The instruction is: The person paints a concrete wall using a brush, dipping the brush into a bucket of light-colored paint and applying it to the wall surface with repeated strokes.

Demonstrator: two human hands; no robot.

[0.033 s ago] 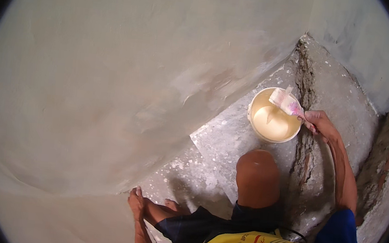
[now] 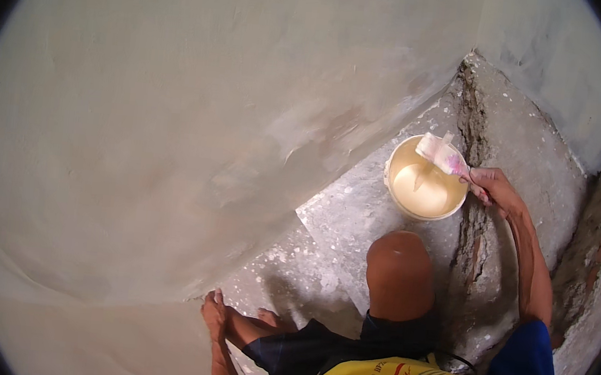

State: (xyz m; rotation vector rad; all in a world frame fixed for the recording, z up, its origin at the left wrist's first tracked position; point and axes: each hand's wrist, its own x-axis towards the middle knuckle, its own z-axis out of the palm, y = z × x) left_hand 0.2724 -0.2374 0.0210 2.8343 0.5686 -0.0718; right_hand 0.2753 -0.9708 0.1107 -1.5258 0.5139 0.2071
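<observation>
A bare grey wall (image 2: pixel 170 117) sweeps down to a rough, paint-spattered floor (image 2: pixel 333 223), and there on it stands the bucket (image 2: pixel 403 160), our landmark. Right over its mouth, toward the far side: the brush (image 2: pixel 437 154), wide head caked pale, pink smears near the handle. It looks a light tool, stiff in the handle, softer at the bristles, probably slick wherever wet; the handle is the place to grip, clear of the coated head. And that's where the right hand (image 2: pixel 497 190) has it, just right of the bucket, fingers closed round the handle! Inside the bucket, a pool of creamy liquid (image 2: pixel 421 193). Nearer than the bucket, a bent knee (image 2: pixel 400 277); well off to its near left, the left hand (image 2: pixel 214 314) by the other leg, finger spread impossible to tell.
</observation>
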